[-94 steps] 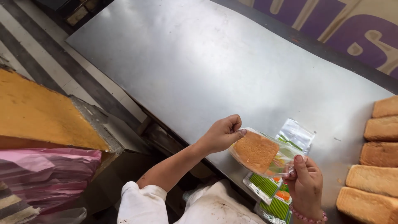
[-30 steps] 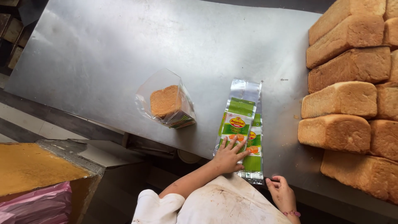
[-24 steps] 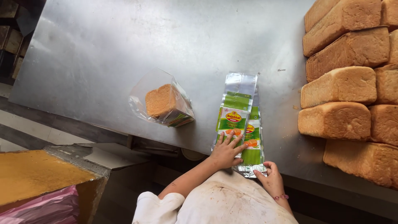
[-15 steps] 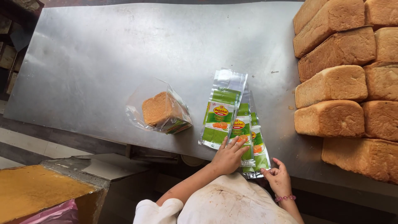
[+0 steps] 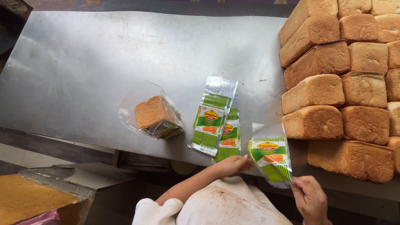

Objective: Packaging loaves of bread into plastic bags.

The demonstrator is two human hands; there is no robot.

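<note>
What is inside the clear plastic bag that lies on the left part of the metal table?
Inside the clear plastic bag lies one brown loaf of bread, its cut end facing the open mouth. The bag's green printed part covers the loaf's far end, so that end cannot be seen.

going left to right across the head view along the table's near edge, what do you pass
bagged loaf → flat empty bags → left hand → held bag → right hand → bare loaves
</note>
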